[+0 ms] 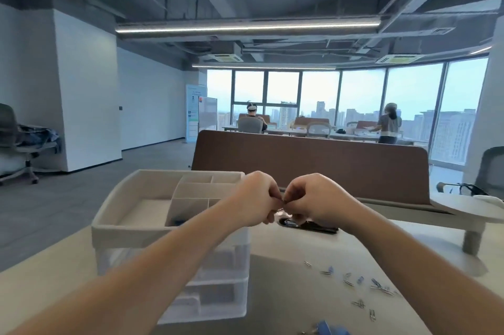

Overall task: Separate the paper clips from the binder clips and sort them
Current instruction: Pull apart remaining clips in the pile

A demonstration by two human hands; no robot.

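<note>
Room: an open office, with a curved run of windows (354,100) across the back and city towers beyond the glass.
Desk (286,266): pale top, filling the lower half of the frame.
Divider (313,165): a brown panel standing along the desk's far edge, right of centre.
Organizer tray (109,206): white and split into several compartments, at left of centre; something dark blue (178,220) lies low in one of the middle compartments.
Drawer unit (223,266): clear plastic, directly under the tray and carrying it.
Background people: one seated (252,116) with back to the camera, and one standing (390,122) at the far tables by the glass.
Office chair (16,143): at the left edge, with cloth heaped on the seat.
Left hand (253,198): raised at the centre of the frame beside the tray's right edge, fingers curled in, tips meeting the other hand.
Right hand (319,198): mirrors it just to the right, fingers curled tight, knuckles up.
Grip: both hands pinch a tiny metal piece (281,208) where the fingertips meet; it is too small to tell which kind of clip it is.
Black object (319,228): flat on the desk, just behind and below the hands.
Binder clips (360,279): small blue ones scattered at lower right, with a bigger blue blur at the bottom edge.
Paper clips (358,304): silver, strewn loose among the blue ones on the desk at lower right, well apart from the tray.
</note>
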